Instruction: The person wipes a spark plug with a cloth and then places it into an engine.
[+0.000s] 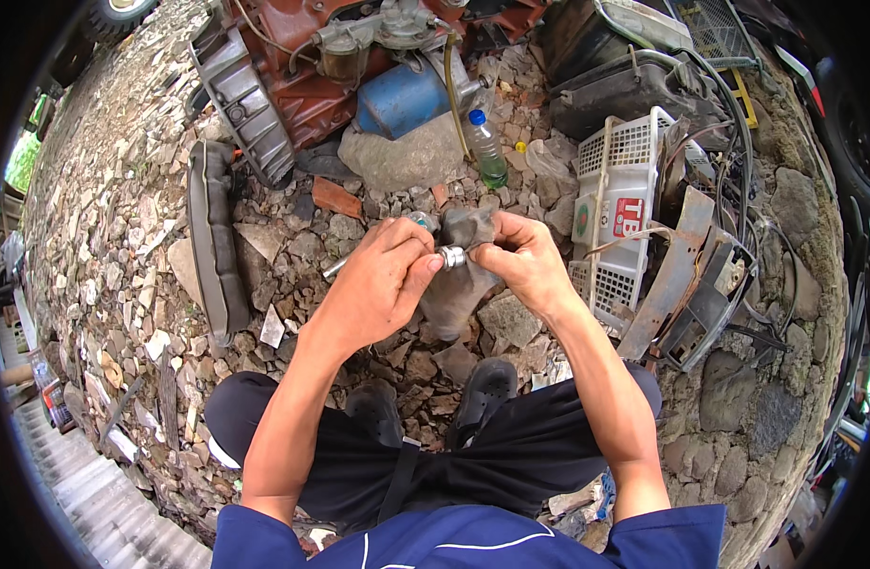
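Note:
In front of my knees, my left hand (378,288) grips a metal tool, probably a socket wrench. Its bright socket-like end (451,257) sticks out past my thumb, and a thin steel rod (335,268) shows on the other side of the fingers. My palm hides the middle of the tool. Behind my knuckles is a small clear and green item (423,220), too covered to name. My right hand (524,259) pinches a dirty grey cloth (453,306) beside the socket-like end. The cloth hangs down between my hands, its lower part blurred.
A red engine block (293,85) with a blue cylindrical filter (399,99) lies ahead, beside a large stone (406,156). Right of it stands a plastic bottle (488,149) of green liquid. A white crate (616,206) holds scrap parts. Leftward, a dark metal pan (218,242) rests on rubble.

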### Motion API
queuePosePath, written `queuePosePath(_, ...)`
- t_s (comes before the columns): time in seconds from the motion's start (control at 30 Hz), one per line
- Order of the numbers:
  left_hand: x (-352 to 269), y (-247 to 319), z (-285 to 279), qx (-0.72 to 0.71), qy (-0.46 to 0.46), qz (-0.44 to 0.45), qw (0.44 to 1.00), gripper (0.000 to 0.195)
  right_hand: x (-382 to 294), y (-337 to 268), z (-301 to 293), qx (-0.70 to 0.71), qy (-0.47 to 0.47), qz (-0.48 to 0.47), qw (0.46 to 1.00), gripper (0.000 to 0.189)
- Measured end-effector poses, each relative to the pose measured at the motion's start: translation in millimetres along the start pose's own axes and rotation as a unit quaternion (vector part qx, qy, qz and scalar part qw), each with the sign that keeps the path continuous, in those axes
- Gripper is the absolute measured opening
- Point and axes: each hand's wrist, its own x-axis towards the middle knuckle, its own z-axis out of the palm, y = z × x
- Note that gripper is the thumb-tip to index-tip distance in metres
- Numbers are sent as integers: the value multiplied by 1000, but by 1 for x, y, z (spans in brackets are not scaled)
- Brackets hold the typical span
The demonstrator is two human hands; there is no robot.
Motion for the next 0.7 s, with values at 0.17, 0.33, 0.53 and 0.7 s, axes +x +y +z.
queuePosePath(0.17, -1, 1, 4, 69, 0, 47, 997, 24, 0, -6, 7, 21, 47, 119, 992, 12)
queuePosePath(0.33, 1, 3, 6, -60, 42, -37, 997, 30, 2, -11, 2, 35, 132, -8, 991, 17)
queuePosePath(0.53, 1, 10, -4, -146, 46, -82, 985, 39, 0, -2, -16, 126, 110, -94, 981, 29)
queuePosePath(0.7, 1, 7, -3, -147, 47, -73, 985, 40, -5, -4, -3, 59, 51, -169, 983, 29)
